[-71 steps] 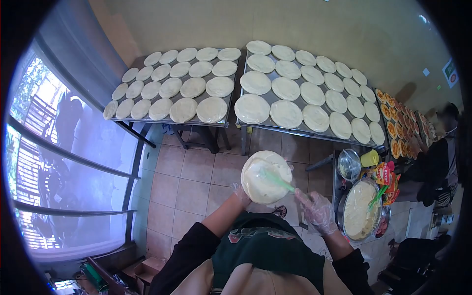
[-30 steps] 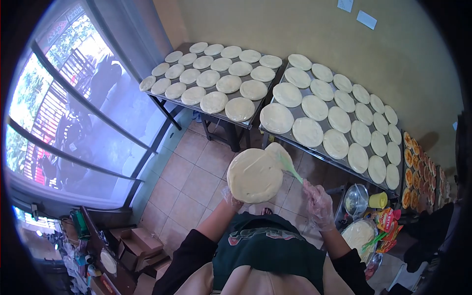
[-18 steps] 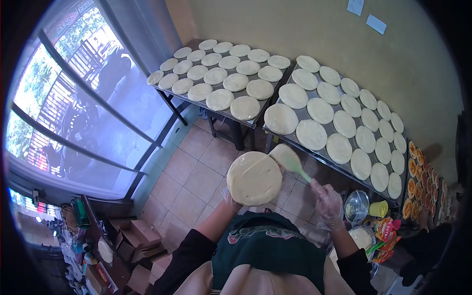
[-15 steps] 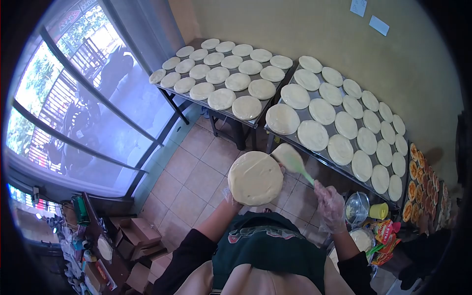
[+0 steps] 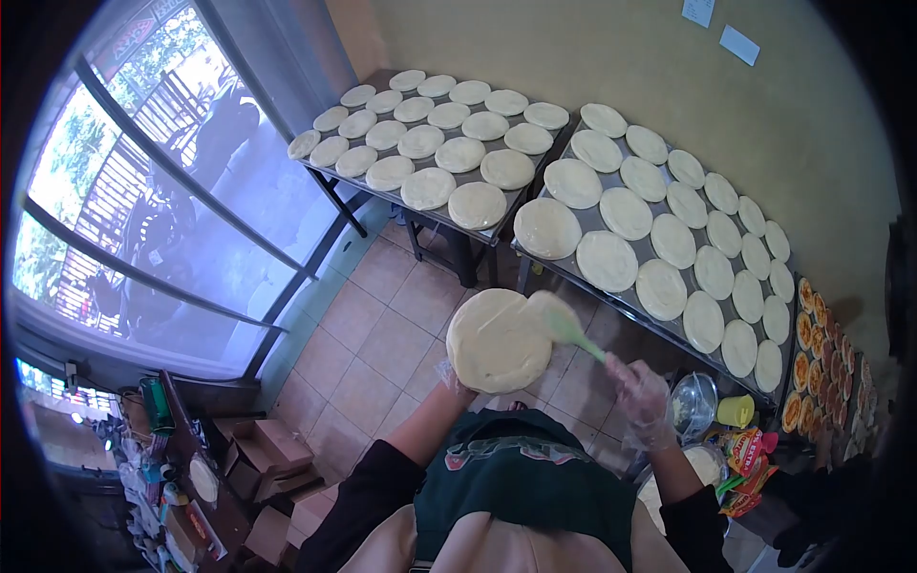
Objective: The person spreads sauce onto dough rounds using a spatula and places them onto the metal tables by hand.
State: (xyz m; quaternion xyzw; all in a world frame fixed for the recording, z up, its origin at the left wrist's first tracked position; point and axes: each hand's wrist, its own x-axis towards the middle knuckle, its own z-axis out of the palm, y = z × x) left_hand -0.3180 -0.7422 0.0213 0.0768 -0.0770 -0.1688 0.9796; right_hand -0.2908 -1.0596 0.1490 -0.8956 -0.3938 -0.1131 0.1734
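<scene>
My left hand (image 5: 457, 379), in a clear plastic glove, holds up a round flat base (image 5: 499, 341) from below; its top is covered with a smooth cream-coloured layer. Most of that hand is hidden under the base. In my gloved right hand (image 5: 640, 401) is the handle of a pale green spatula (image 5: 577, 336). The spatula's head, coated with the same cream, is at the right edge of the base; whether it touches is unclear. Beyond my hands, many similar coated rounds lie in rows on the left table (image 5: 497, 229) and the right table (image 5: 621, 304).
At the right are a clear bowl (image 5: 694, 405), a yellow container (image 5: 735, 412), red-and-yellow packets (image 5: 750, 451) and a large tub of pale mixture (image 5: 705, 466) partly behind my arm. Topped rounds (image 5: 804, 329) lie farther right, near a person in dark clothes. Cardboard boxes (image 5: 272, 449) stand lower left.
The view has swung, so the tables sit farther right and lower than at first. The spatula has moved from the middle of the base to its right edge. Both hands keep their hold.
</scene>
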